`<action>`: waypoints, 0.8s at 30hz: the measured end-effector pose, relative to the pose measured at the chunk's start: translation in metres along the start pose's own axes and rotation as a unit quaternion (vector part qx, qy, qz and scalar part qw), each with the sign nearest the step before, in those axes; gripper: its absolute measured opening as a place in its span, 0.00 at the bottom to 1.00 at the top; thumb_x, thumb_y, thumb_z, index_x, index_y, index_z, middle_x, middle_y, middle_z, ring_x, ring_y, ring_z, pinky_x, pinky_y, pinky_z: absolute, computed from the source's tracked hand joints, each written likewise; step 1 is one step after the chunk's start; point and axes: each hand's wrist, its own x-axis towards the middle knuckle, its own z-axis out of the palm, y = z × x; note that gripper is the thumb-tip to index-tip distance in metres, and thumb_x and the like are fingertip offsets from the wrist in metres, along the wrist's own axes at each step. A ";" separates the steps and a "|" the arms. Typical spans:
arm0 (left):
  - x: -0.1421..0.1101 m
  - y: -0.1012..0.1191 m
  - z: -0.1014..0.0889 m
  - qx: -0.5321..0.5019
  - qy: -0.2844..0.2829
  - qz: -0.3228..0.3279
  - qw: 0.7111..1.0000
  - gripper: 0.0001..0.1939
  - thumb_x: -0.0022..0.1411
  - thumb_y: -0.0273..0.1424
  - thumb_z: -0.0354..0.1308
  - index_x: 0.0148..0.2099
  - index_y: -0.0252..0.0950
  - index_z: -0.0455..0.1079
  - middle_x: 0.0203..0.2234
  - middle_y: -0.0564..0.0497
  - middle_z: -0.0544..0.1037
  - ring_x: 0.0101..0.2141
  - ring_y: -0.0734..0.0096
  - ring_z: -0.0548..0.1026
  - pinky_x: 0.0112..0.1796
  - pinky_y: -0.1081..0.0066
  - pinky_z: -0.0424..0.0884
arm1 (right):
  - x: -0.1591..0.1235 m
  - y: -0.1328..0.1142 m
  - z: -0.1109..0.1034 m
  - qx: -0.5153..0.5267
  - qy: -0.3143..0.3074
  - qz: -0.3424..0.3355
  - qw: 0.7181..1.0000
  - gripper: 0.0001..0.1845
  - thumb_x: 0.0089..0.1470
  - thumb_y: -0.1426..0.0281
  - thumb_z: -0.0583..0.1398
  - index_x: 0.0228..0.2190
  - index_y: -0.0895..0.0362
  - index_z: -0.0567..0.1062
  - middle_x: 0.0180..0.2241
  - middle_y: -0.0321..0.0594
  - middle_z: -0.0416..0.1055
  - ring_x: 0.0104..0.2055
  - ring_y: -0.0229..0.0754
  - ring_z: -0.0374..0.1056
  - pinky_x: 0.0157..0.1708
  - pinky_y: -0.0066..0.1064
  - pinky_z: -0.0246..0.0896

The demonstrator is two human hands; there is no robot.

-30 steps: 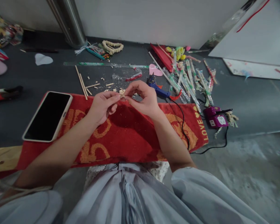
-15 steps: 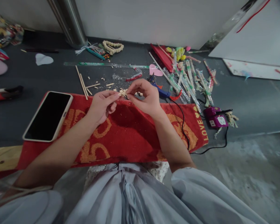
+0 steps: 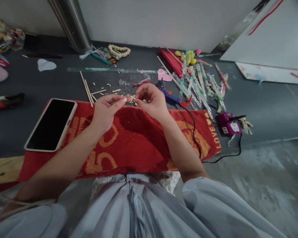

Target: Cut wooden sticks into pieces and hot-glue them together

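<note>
My left hand (image 3: 105, 110) pinches a small pale wooden piece (image 3: 125, 99) between thumb and fingertips. Just to its right, my right hand (image 3: 152, 101) is closed in a pinch, and what lies between its fingertips is too small to make out. The fingertips of the two hands are a short gap apart. Behind them is a little heap of pale wooden bits (image 3: 132, 99), partly hidden by the fingers. Both hands are above the far edge of a red towel (image 3: 139, 142). Beyond my right hand lies a blue glue gun (image 3: 172, 98) with a black cord.
A phone (image 3: 52, 125) lies on the towel's left end. Thin wooden sticks (image 3: 86, 88) and crumbs are scattered on the dark tabletop (image 3: 64, 86). Wrapped chopsticks (image 3: 201, 82) pile up at right, near a purple box (image 3: 228, 124). A metal post (image 3: 73, 26) stands behind.
My left hand's lower fingers have tucked in, and its fingertips have drawn slightly away from the right ones. A pale piece now shows at the left fingertips. The view has shifted slightly.
</note>
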 end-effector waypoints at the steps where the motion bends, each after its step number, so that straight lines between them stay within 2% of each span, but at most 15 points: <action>1: 0.000 0.000 0.000 0.006 -0.004 0.003 1.000 0.04 0.48 0.29 0.67 0.28 0.39 0.75 0.26 0.52 0.81 0.34 0.70 0.80 0.47 0.65 0.74 | 0.000 0.002 0.001 0.002 -0.001 0.001 1.000 0.16 0.53 0.58 0.64 0.37 0.53 0.67 0.32 0.34 0.71 0.33 0.33 0.69 0.36 0.28 0.70; 10: -0.003 -0.002 -0.002 0.028 -0.019 0.028 0.999 0.03 0.48 0.27 0.67 0.29 0.40 0.78 0.30 0.51 0.82 0.36 0.69 0.80 0.45 0.66 0.76 | -0.001 0.004 0.005 0.015 -0.003 0.017 1.000 0.16 0.53 0.58 0.64 0.36 0.54 0.67 0.32 0.34 0.71 0.33 0.33 0.69 0.37 0.28 0.70; 15: -0.004 0.000 -0.002 0.069 -0.001 0.018 0.997 0.03 0.49 0.27 0.66 0.29 0.41 0.78 0.31 0.51 0.82 0.37 0.69 0.80 0.41 0.68 0.77 | 0.000 0.002 0.005 0.029 -0.007 0.037 0.999 0.15 0.52 0.60 0.65 0.36 0.53 0.67 0.32 0.34 0.71 0.34 0.33 0.70 0.39 0.28 0.71; 24: -0.006 -0.002 -0.002 0.076 -0.030 0.013 0.997 0.03 0.48 0.28 0.68 0.29 0.39 0.79 0.29 0.50 0.82 0.31 0.72 0.79 0.40 0.70 0.76 | 0.004 0.003 -0.003 0.061 -0.011 0.048 0.997 0.14 0.53 0.64 0.64 0.37 0.53 0.66 0.34 0.35 0.71 0.36 0.35 0.71 0.40 0.31 0.71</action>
